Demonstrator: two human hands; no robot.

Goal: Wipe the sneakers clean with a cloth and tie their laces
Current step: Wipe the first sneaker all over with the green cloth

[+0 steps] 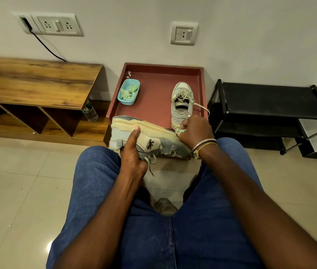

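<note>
Wiping stage, seated worker, head view. The left hand (132, 152) grips sneaker 1 (144, 138), fingers closed round its collar and the thumb pressed flat on the side panel; the shoe is turned on its side with the sole facing away, resting at the front edge of the red tray (153, 105) just above the knees. The right hand (194, 131) is clenched on a small green cloth (180, 131), pressing it where the toe-end midsole meets the upper. Sneaker 2 (182, 103) stands upright in the tray beyond the right hand, its laces (198, 106) loose and trailing over the tray's right rim.

Good practice, as judged: keep the left-hand grip firm so that the shoe does not roll, work the cloth in short strokes along the yellowed midsole grooves, and refold to a clean face as it soils. Lacing on both shoes remains undone.

Surroundings: a blue tub (128, 91) holding more green cloth pieces sits at the tray's left; a wooden bench (37, 80) stands to the left, a black rack (270, 101) to the right; pale glossy floor tiles (17, 181); wall sockets (54, 25) above.
</note>
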